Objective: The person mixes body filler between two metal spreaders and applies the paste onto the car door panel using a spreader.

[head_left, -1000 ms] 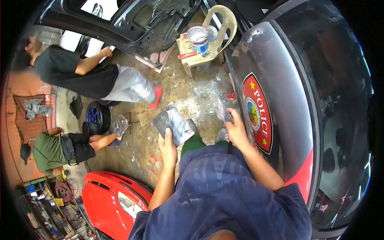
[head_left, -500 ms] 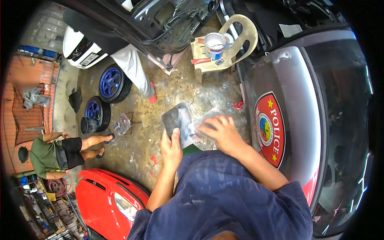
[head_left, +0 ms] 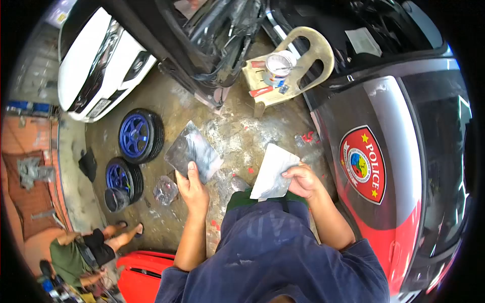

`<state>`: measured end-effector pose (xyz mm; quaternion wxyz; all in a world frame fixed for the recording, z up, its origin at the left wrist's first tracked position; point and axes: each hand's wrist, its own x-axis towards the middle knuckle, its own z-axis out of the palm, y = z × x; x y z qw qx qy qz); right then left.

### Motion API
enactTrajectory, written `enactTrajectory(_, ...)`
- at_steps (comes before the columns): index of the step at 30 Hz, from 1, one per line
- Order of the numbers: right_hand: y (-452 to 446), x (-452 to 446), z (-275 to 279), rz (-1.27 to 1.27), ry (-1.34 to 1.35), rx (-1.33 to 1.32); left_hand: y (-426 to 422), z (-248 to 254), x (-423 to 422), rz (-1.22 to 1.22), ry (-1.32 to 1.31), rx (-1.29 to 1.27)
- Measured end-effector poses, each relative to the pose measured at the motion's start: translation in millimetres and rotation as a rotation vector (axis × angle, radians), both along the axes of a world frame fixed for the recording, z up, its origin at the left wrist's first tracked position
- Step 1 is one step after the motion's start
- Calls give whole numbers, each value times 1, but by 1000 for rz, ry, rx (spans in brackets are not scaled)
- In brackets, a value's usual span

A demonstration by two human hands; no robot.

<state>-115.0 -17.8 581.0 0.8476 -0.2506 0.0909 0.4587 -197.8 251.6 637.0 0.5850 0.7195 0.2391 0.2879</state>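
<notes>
My left hand [head_left: 193,188] is closed on a dark square sheet [head_left: 193,150] with whitish smears, its thumb lying on the near edge. In my right hand [head_left: 303,181] is a whitish-grey sheet [head_left: 274,172], pinched at its right edge and tilted. The two sheets are apart, side by side in front of my body. To the right is a car panel [head_left: 389,116] bearing a red police emblem [head_left: 362,164]. Ahead, a pale plastic chair [head_left: 318,45] carries an open can [head_left: 279,68] and a red-handled tool [head_left: 260,91].
A black car door [head_left: 177,55] stands open ahead. At the left are a white car [head_left: 93,60], wheels with blue rims [head_left: 134,135] and a co-worker in green [head_left: 70,260]. A red car part [head_left: 144,272] lies at lower left.
My hands have moved apart, and the right-hand sheet now shows its broad pale face. The walking person has left view. My view has shifted, bringing the white car further in.
</notes>
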Motion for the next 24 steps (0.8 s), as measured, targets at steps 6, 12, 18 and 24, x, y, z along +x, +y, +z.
enactTrajectory(6, 13, 13, -8, -61, 18, 196, 29, -61, 41, -157, 175, -191)
enactTrajectory(12, 20, 74, -106, -152, 76, -205, 26, -195, 74, -374, 730, -51)
enactTrajectory(18, 84, 153, -294, -112, -164, -690, 17, -429, 84, -539, 938, -104)
enactTrajectory(24, 161, 206, -452, 26, -318, -826, 42, -670, 65, -1093, 979, 156)
